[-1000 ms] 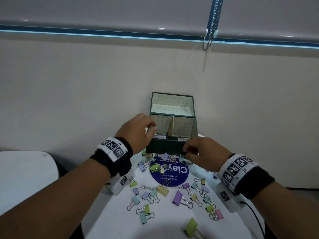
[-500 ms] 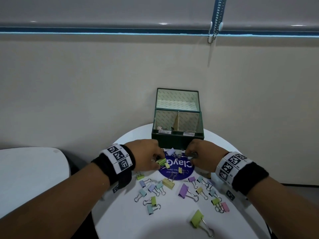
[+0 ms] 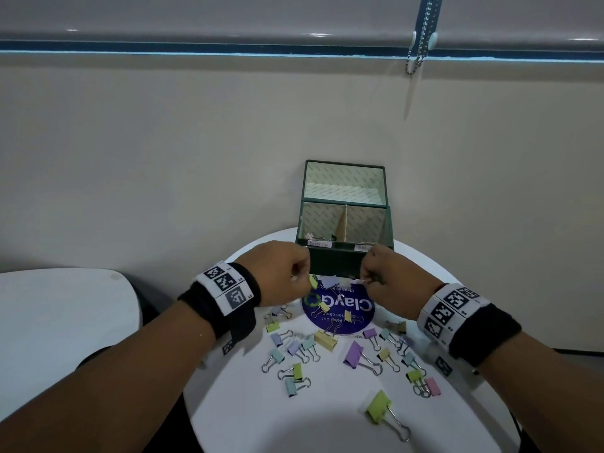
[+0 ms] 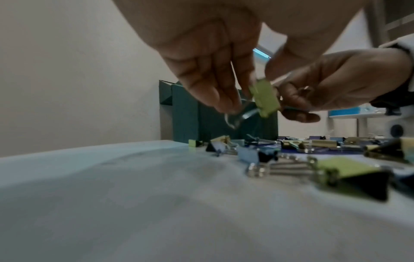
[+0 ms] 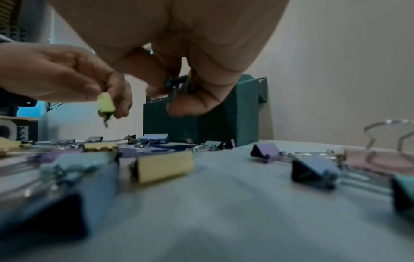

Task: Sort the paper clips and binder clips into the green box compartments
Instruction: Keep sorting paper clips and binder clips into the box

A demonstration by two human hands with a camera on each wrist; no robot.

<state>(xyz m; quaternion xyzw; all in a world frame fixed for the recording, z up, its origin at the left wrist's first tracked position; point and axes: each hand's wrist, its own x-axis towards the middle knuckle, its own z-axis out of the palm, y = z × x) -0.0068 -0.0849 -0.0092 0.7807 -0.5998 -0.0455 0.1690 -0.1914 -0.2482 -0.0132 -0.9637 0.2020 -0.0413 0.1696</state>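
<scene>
The green box point(image 3: 333, 261) stands open at the table's far edge, split into two labelled compartments; the left one holds a few clips. Just in front of it, my left hand point(image 3: 307, 279) pinches a light green binder clip point(image 3: 313, 282) and holds it off the table; the left wrist view shows the binder clip point(image 4: 265, 99) tilted between thumb and fingers. My right hand point(image 3: 366, 279) is curled round a small thin metal clip point(image 3: 358, 280), whose kind I cannot tell. In the right wrist view the fingers point(image 5: 197, 99) close on it before the box point(image 5: 224, 124).
Several pastel binder clips lie scattered on the round white table point(image 3: 327, 420), some on a blue round sticker point(image 3: 356, 308). A large green clip point(image 3: 379, 410) lies nearest me. A beige wall rises right behind the box. Another white surface point(image 3: 65, 322) lies left.
Both hands dropped from the box front to the clips in front of it, closed on clips and have now lifted slightly off the table.
</scene>
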